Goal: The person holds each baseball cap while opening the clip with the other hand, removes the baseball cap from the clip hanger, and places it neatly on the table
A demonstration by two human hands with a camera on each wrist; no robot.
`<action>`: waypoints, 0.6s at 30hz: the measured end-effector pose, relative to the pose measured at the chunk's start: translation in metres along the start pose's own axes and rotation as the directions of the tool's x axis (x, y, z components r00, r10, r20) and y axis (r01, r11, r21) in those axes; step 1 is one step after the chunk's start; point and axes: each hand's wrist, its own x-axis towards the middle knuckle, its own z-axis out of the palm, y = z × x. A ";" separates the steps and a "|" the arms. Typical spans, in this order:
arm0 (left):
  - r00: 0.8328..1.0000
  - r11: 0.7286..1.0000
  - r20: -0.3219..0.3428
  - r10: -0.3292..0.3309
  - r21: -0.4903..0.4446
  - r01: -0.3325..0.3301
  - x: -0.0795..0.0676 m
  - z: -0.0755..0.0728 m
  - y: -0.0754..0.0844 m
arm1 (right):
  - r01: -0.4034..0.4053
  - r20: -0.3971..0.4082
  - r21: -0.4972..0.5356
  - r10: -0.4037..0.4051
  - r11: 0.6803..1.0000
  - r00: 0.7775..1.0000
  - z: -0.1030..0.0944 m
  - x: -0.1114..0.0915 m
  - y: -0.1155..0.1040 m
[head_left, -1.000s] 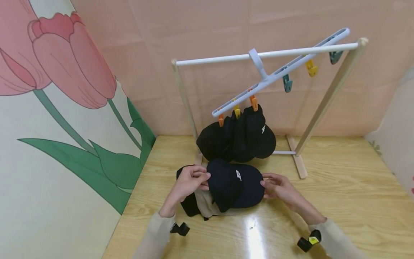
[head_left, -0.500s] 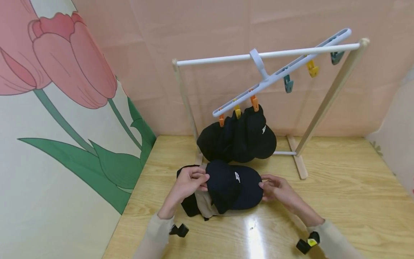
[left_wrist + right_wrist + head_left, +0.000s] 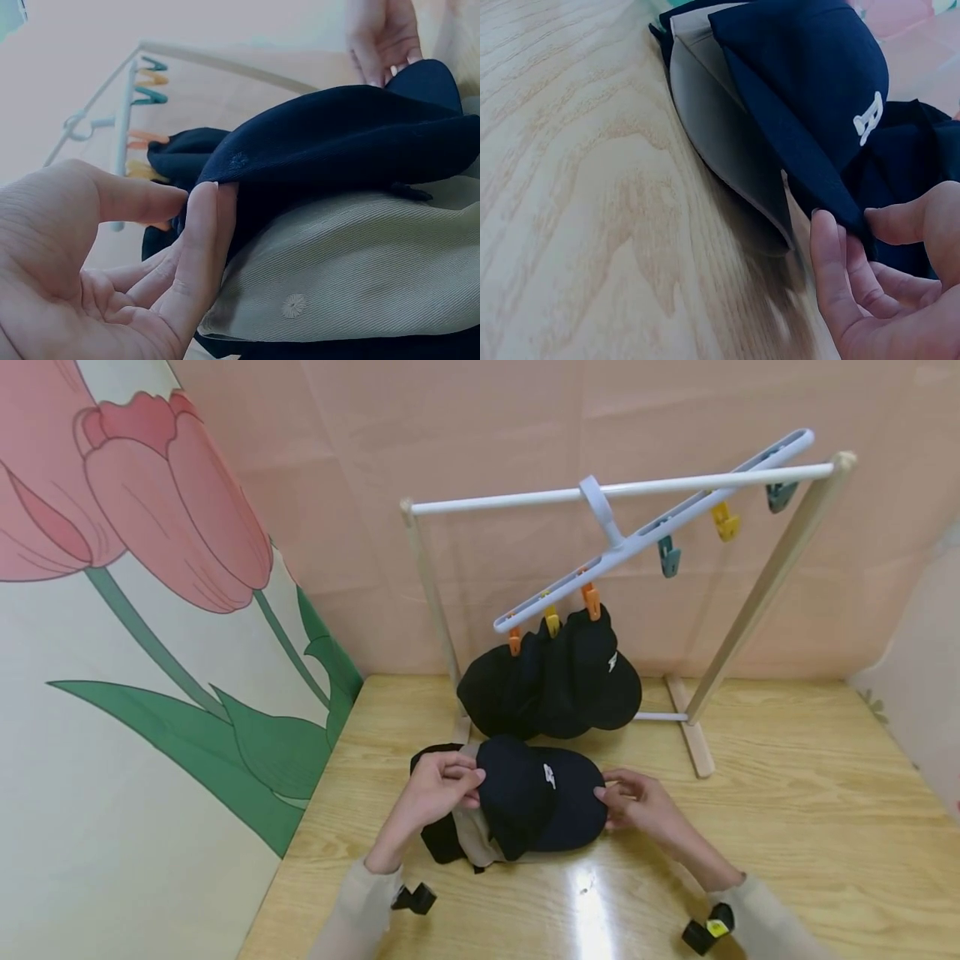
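Dark cap (image 3: 525,806): your left hand (image 3: 438,787) pinches its back, your right hand (image 3: 639,804) its brim (image 3: 579,806), seemingly for lifting off the beige cap (image 3: 352,274); raise it evenly next.

Over the lower caps (image 3: 472,835) on the table (image 3: 810,827), the top cap (image 3: 517,797) is held between left hand (image 3: 438,789) and right hand (image 3: 639,802). Behind, hanging caps (image 3: 558,685) are clipped at the left under the hanger (image 3: 648,537), hung on the rack (image 3: 761,597).

Both arms (image 3: 354,906) extend forward, left fingers (image 3: 199,236) and right fingers (image 3: 830,270) each pinching.
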 end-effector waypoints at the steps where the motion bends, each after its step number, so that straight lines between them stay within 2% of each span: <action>1: 1.000 1.000 0.002 0.001 0.001 -0.001 0.000 0.000 0.000 | -0.001 -0.006 -0.003 0.001 1.000 1.000 0.001 0.000 0.000; 8: 1.000 1.000 0.016 -0.005 0.007 0.005 0.000 -0.001 -0.002 | -0.014 -0.036 -0.037 0.013 0.999 0.999 0.005 -0.002 0.002; 18: 1.000 1.000 0.019 -0.014 0.028 0.013 -0.001 -0.001 -0.001 | -0.022 -0.027 -0.060 0.020 0.998 0.999 0.006 -0.003 0.004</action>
